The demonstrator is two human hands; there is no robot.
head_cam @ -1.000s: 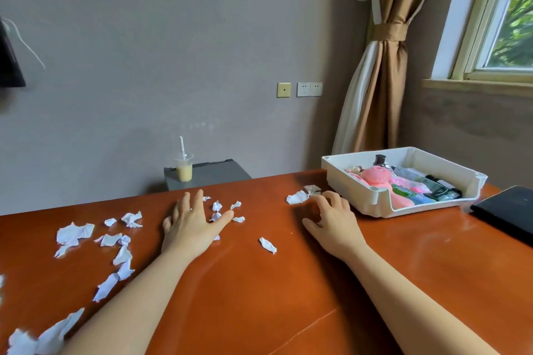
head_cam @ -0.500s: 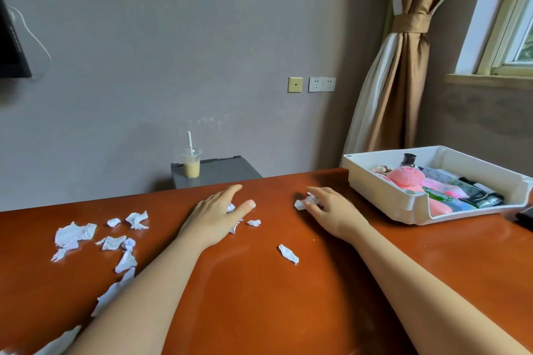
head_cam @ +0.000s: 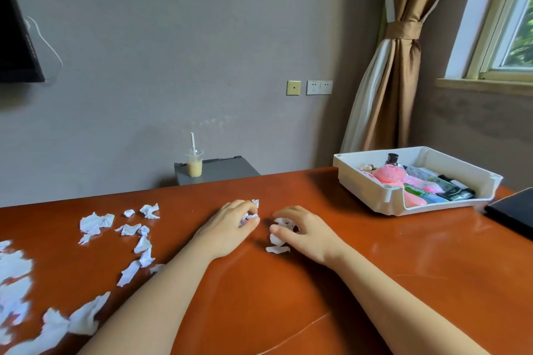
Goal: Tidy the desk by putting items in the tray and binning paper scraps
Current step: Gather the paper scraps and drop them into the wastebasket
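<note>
Both your left hand [head_cam: 227, 229] and right hand [head_cam: 308, 236] grip paper scraps [head_cam: 282, 222] in curled fingers [head_cam: 242, 206]; loose bits could drop onto the surface [head_cam: 288, 297].

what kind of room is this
Likely a hotel or dorm room, though no bed shows: a polished wooden desk, a dark wall-mounted screen, and a tied-back curtain beside a window.

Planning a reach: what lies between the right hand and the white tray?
Bare desktop only, from right hand to tray, in the head view.
</note>
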